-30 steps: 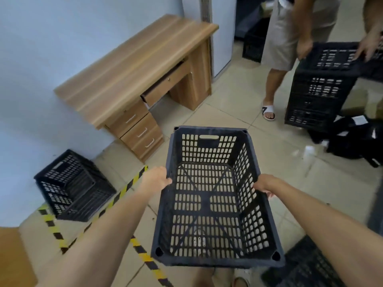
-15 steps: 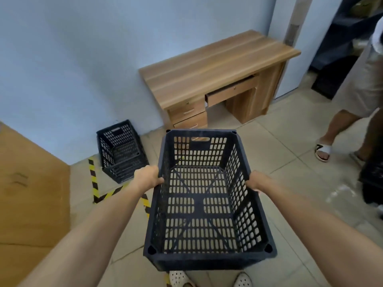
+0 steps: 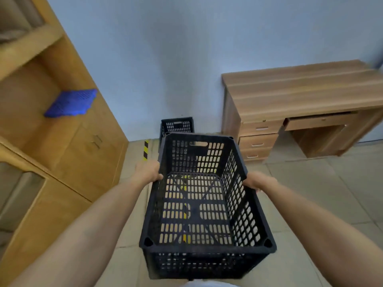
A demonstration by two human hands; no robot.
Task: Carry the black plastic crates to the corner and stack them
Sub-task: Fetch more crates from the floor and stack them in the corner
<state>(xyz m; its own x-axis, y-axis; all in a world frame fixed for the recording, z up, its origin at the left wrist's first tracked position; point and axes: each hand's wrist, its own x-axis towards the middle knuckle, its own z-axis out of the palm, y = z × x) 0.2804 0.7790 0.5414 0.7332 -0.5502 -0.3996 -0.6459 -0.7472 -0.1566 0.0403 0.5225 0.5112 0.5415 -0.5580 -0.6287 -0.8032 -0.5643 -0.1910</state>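
A person carries an empty black crate (image 3: 205, 204) above the tiled floor (image 3: 310, 204), arms outstretched; the left hand (image 3: 148, 172) is closed over the crate's left rim, the right hand (image 3: 259, 182) closed over the right rim; beyond it, a second crate (image 3: 177, 126) sits on the floor against the wall (image 3: 165, 59), beside yellow-and-black tape (image 3: 146, 150); a wooden cabinet (image 3: 62, 131) holding a blue grid (image 3: 71, 103) stands to the left, a table (image 3: 300, 96) with drawers to the right.
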